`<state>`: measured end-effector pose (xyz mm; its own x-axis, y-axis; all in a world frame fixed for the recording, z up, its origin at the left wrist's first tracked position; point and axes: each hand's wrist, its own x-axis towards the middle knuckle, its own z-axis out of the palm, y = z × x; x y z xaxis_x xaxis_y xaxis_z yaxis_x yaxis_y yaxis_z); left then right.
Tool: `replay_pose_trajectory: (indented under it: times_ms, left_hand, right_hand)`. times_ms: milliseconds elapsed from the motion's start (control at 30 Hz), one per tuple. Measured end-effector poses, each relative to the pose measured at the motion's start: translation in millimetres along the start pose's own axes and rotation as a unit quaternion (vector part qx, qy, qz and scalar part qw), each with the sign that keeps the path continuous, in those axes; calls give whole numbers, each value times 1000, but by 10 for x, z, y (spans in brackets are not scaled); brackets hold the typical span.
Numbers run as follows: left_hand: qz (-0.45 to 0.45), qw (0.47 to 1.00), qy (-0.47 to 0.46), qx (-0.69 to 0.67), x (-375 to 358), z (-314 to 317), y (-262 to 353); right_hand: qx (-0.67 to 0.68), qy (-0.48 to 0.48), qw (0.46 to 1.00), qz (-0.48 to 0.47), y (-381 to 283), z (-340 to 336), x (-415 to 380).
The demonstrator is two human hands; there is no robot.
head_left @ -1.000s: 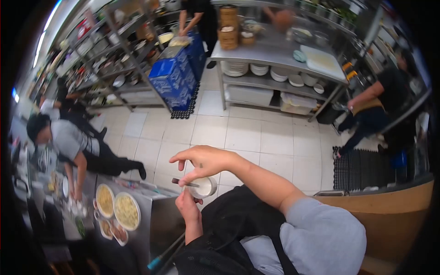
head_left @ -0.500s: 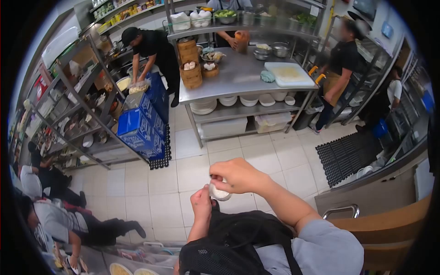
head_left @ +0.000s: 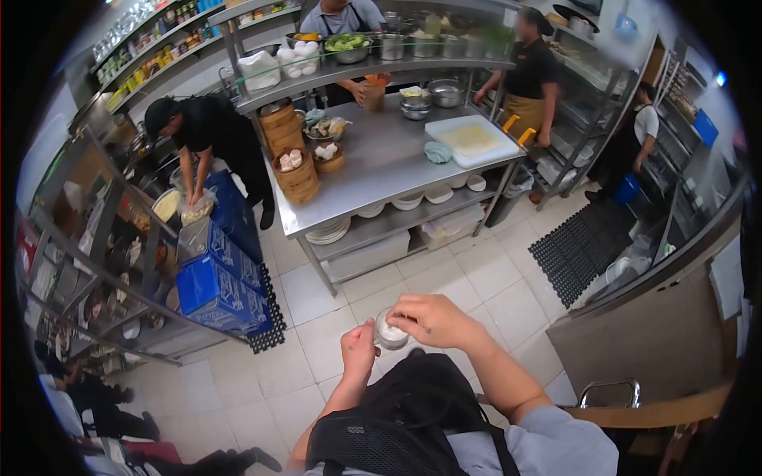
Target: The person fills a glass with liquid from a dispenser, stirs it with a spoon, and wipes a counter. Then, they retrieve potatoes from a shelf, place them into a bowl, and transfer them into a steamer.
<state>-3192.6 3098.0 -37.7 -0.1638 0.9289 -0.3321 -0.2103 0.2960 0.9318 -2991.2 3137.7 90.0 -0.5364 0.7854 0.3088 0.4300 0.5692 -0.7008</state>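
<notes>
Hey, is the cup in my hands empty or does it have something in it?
Not empty: the cup shows white contents beside your right hand. How full, I cannot tell.

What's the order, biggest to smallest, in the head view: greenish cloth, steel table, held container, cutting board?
1. Steel table
2. Cutting board
3. Held container
4. Greenish cloth

The last two are unsure in true size: the container is nearer the camera and partly covered by fingers.
</notes>
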Motion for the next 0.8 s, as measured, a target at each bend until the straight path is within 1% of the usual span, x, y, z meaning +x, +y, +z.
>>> replay_pose_trajectory:
  times_ms: [67,100,133,200,233,267,300,333,400,433,567,633,667,733,767,800]
  left_hand:
    - [-8,1000,-15,5,250,62,12]
    - [-13,1000,-24,9,392,116,53]
    - [-13,999,-29,11,527,180,89]
    - [-31,999,-43,-9,782,303,168]
    - [-28,999,-45,-5,947,339,158]
    - [-33,998,-57,-12,1141,373,111]
    - [-37,997,-67,-18,1324,442,190]
    - [-29,997,-63,-18,1510,539,277]
    - [-32,998,-56,4,1751,730,425]
    - [-29,998,-62,6,1879,811,510]
    - [-42,998,-46,-24,2462,1100,663]
    - [-27,999,-28,-27,2725,1216,673]
    - [-33,999,-23,-28,2822,1240,672]
    - [-26,999,-11,-41,3050,1337,750]
    - [-31,998,2,-53,3203,1367,728]
    - [-31,998,2,-54,3337,1412,757]
  right_hand:
    - [9,-63,997,41,78,-127,100]
    - [-20,-73,994,76,203,-190,154]
    - [-21,-69,994,79,335,-249,239]
    - [-58,-27,992,106,578,-366,432]
    - [-58,-22,993,104,675,-393,525]
    - [-29,-18,998,60,777,-414,624]
    - [0,-15,1000,13,885,-466,760]
    - [1,-14,1000,4,990,-575,905]
    - [-20,-63,995,78,1168,-796,1090]
    - [-33,-54,995,80,1306,-925,1215]
    - [-55,-28,997,48,1784,-1156,1767]
    - [-1,-56,998,2,2000,-1196,1937]
    - [4,-62,998,4,2102,-1248,2020]
    - [-54,-56,996,38,2317,-1412,2219]
    - [-56,-56,996,38,2410,-1428,2333]
    - [-44,-29,998,32,2490,-1396,2461]
